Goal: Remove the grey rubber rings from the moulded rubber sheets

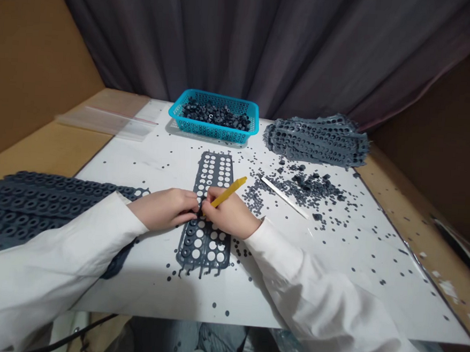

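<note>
A dark grey perforated rubber sheet [221,167] lies lengthwise in front of me on the white work surface, with several rows of round holes. Dark rings still fill part of its left row near the front end. My left hand [168,208] is closed at the sheet's left edge, thumb and fingers pinched over the row of rings. My right hand [232,213] grips a yellow pen-shaped tool [234,189], its back end pointing up and right. The tool's tip is down at the sheet between both hands, hidden by the fingers.
A blue basket [214,132] of small dark rings stands at the back. Stacked punched sheets [316,141] lie back right; ring-filled sheets [27,204] lie left under my forearm. Small dark discs [310,189] and a white stick [284,197] lie right. Clear plastic sheets [105,121] are back left.
</note>
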`<state>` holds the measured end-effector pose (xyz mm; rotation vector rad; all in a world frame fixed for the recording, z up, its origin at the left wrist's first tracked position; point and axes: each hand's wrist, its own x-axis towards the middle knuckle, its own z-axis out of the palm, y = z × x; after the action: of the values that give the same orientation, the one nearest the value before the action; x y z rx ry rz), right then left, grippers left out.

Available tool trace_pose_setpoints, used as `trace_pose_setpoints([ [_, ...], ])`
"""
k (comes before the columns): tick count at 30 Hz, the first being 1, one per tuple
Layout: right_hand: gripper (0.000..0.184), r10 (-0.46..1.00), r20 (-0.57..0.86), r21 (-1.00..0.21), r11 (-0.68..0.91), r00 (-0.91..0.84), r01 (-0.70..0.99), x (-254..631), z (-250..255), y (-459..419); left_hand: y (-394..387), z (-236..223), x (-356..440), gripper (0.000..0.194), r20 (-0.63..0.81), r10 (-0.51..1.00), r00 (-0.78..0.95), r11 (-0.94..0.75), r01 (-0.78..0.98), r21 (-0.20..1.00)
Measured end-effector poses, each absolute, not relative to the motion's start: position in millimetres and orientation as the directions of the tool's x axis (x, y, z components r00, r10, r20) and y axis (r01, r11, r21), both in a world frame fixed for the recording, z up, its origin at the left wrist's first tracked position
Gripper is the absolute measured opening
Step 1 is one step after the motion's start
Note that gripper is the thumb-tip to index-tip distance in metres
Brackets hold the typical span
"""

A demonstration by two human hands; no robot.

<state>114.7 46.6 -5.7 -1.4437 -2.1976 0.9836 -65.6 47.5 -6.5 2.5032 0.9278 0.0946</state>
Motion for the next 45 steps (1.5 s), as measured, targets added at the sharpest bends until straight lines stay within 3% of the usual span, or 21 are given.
trace_pose_setpoints([
  [3,0.012,0.895,-0.103,-0.687,0.252,-0.435,0.681,114.8,-4.6,46.4,46.8,-5.5,-64.7,0.021,-0.057,0.611,0.789,-0.705,0.576,0.414],
  [5,0.012,0.89,-0.106,-0.683,0.259,-0.443,0.683,114.8,-3.4,46.2,48.2,-0.5,-66.9,0.02,0.013,0.623,0.782,-0.7,0.55,0.455],
  [10,0.011,0.888,-0.129,-0.698,0.236,-0.442,0.676,115.0,-2.3,46.3,54.5,18.3,-77.3,0.018,0.204,0.81,0.55,-0.545,0.578,0.608],
  [14,0.012,0.886,-0.128,-0.753,0.205,-0.445,0.625,117.7,-7.7,49.6,55.4,18.2,-78.3,0.019,0.005,0.853,0.522,-0.354,0.572,0.74],
  [18,0.013,0.858,-0.172,-0.825,0.144,-0.484,0.547,121.6,-13.7,53.6,53.7,7.5,-73.7,0.02,-0.161,0.799,0.58,-0.258,0.572,0.779],
  [23,0.013,0.843,-0.21,-0.825,0.12,-0.496,0.553,121.6,-12.5,51.7,50.6,3.4,-71.0,0.02,-0.214,0.769,0.602,-0.264,0.605,0.751],
  [29,0.014,0.842,-0.189,-0.812,0.155,-0.505,0.562,119.4,-12.3,48.9,50.9,2.4,-71.2,0.023,-0.156,0.714,0.682,-0.379,0.564,0.733],
  [37,0.011,0.854,-0.177,-0.746,0.208,-0.49,0.632,116.1,-5.1,43.3,52.2,2.4,-73.3,0.027,-0.317,0.718,0.62,-0.163,0.593,0.789],
  [45,0.013,0.869,-0.119,-0.657,0.295,-0.481,0.694,114.1,4.1,36.0,54.9,-5.1,-76.7,0.03,-0.371,0.669,0.644,-0.049,0.536,0.843],
])
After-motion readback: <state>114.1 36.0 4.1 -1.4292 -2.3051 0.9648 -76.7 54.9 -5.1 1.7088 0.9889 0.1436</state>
